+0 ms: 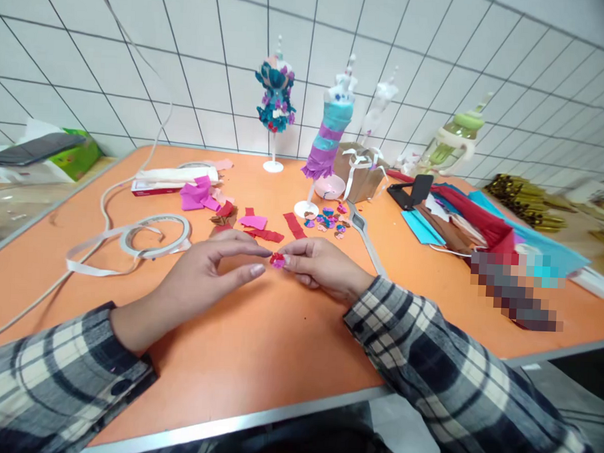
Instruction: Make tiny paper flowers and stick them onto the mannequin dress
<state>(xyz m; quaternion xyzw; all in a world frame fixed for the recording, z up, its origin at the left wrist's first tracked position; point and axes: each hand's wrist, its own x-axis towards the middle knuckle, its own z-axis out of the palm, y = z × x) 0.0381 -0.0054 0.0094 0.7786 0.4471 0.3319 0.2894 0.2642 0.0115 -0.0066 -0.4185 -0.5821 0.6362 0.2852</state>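
Between thumb and finger, my right hand [320,267] pinches a small red and pink paper flower [277,260] just above the table. My left hand [215,266] is beside it with thumb and fingers apart, its fingertips close to the flower's left side. Whether they touch it I cannot tell. Beyond my hands lie red paper strips [295,225] and a pink paper piece [253,222]. A cluster of small paper flowers [327,219] in blue, purple and red sits near the base of a mini dress form [329,131] wrapped in blue and purple paper.
Farther back stand a flower-covered dress form [276,95] and a white one [382,100]. At left are a roll of white tape [155,236] and a cable [102,208]. To the right lie a phone stand [414,191], coloured paper [483,214] and a green-lidded bottle [453,143].
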